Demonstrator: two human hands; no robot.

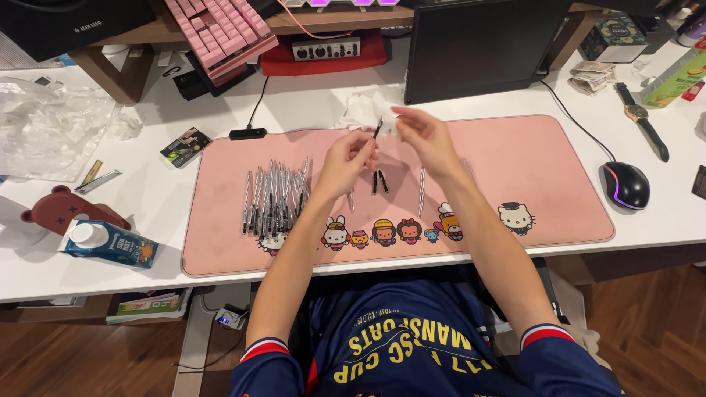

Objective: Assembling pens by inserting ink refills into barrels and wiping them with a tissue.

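My left hand (347, 159) and my right hand (423, 136) are raised together over a pink desk mat (515, 158). Between their fingertips they hold a small black pen part (378, 128), tilted upward. A row of several clear-barrelled pens (276, 195) lies on the mat to the left of my left hand. Two short black pieces (379, 181) and a clear pen tube (422, 190) rest on the mat just below my hands. A crumpled white tissue (362, 108) sits behind my hands.
A dark monitor (482, 44) stands at the back, a pink keyboard (220, 33) on a wooden shelf to the left. A black mouse (625, 184) and a wristwatch (643, 121) lie to the right. A drink carton (107, 244) and plastic wrap (51, 125) lie on the left.
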